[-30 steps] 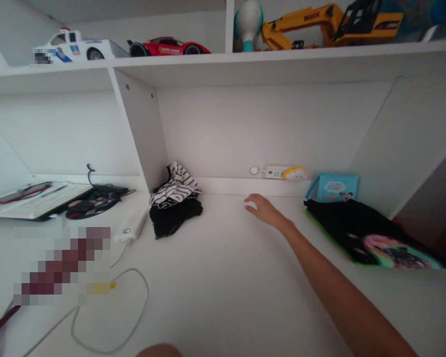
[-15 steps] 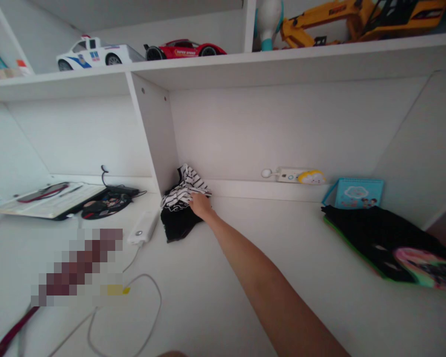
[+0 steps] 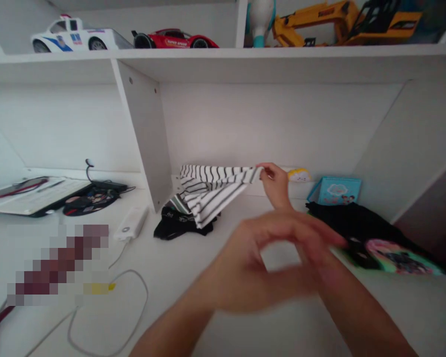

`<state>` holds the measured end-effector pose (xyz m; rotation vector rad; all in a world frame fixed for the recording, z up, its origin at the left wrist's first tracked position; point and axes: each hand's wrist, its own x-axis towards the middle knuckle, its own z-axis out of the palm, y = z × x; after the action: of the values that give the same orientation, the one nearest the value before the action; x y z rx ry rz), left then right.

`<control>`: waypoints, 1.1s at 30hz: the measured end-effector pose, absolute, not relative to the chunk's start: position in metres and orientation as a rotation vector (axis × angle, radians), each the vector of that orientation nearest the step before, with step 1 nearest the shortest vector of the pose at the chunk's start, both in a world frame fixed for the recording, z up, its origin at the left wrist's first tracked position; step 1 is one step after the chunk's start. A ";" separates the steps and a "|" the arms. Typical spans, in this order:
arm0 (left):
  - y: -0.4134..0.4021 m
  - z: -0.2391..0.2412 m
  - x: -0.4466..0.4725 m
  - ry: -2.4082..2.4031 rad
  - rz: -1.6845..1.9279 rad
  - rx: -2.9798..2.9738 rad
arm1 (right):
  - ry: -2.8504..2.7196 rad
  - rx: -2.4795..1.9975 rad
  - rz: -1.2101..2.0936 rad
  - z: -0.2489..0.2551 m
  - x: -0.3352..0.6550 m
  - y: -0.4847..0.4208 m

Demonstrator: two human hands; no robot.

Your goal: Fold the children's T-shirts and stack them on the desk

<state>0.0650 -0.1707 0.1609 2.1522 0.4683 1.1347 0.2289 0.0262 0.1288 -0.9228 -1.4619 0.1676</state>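
Note:
My right hand (image 3: 276,182) pinches one corner of a white garment with dark stripes (image 3: 217,186), pulling it out sideways above the desk. The garment's left end hangs over a black garment (image 3: 180,225) lying at the foot of the upright divider. Closer to me is my left hand (image 3: 260,267), somewhat blurred, its thumb and fingers curved apart with nothing between them. It crosses in front of my right forearm and hides part of it. What exact kind of clothing the striped piece is, I cannot make out.
Right of the hands lies a folded black garment with a colourful print (image 3: 357,228), before a blue desk calendar (image 3: 339,191). A white power bank (image 3: 131,223) with a cable sits to the left. Above runs a shelf (image 3: 208,57) bearing toy vehicles. A pixelated patch covers something at left.
My right hand has drawn the striped garment up and to the right off the bunched pile, spreading it. My left hand has come into view. The view has shifted slightly right.

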 end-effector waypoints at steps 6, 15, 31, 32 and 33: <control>-0.046 0.099 0.043 1.497 0.729 2.430 | -1.681 -1.519 0.384 0.039 0.374 -0.030; 0.002 0.035 -0.016 1.678 0.498 2.478 | -2.180 -1.535 0.233 0.013 0.331 -0.062; 0.025 0.060 -0.104 2.607 0.814 1.597 | -1.546 -1.732 -0.112 0.131 0.308 0.018; 0.028 0.062 -0.112 2.635 0.832 1.534 | -1.499 -1.731 -0.120 0.132 0.327 0.010; 0.030 0.062 -0.119 2.650 0.848 1.483 | -1.476 -1.740 -0.113 0.129 0.347 0.001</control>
<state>-0.1190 0.0297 0.0621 1.4831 2.6504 0.8475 0.3472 0.0007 0.1291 -1.7395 -1.4757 -0.1131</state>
